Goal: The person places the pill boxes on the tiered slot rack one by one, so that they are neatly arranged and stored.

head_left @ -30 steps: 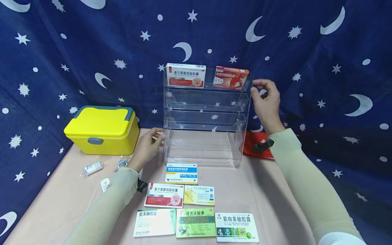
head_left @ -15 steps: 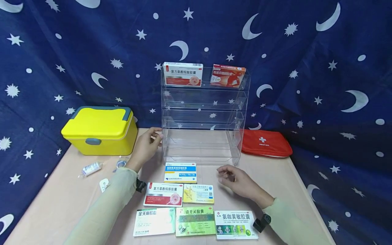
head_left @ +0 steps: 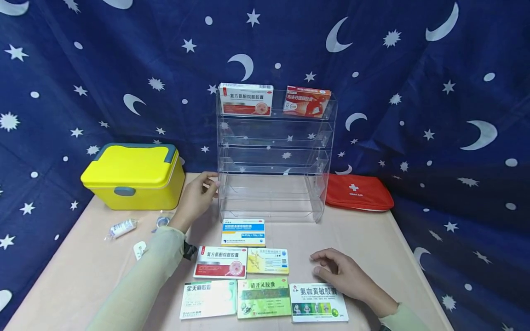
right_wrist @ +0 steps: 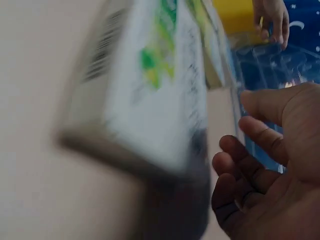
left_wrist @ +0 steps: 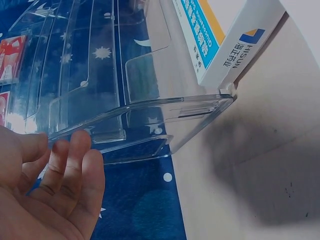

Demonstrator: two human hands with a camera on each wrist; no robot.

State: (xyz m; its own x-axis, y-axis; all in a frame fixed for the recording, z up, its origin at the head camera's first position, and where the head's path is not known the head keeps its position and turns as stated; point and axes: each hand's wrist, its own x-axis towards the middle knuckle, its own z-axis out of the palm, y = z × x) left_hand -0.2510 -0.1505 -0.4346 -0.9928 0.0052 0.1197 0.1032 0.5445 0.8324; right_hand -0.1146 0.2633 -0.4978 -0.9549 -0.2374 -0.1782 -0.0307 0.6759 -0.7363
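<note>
I take my bearings from the clear rack (head_left: 273,158), which stands upright toward the back of the table (head_left: 377,239). My left hand (head_left: 196,197) is at the rack's left wall, fingers bent; I cannot tell whether they pinch its edge or only touch it. My right hand (head_left: 348,276) is in front of the rack, off toward its right, fingers loosely bent, thumb apart from them, nothing held.

The right hand is the nearer one to the white-and-green box (head_left: 319,303), which lies flat in the row farthest from the rack, at that row's right end. Its long axis runs roughly parallel to the rack's front. The relation I judge to matter: this box lies beyond my right fingertips on the side away from the rack, and the right wrist view shows the fingers just beside it, none wrapped round it.
</note>
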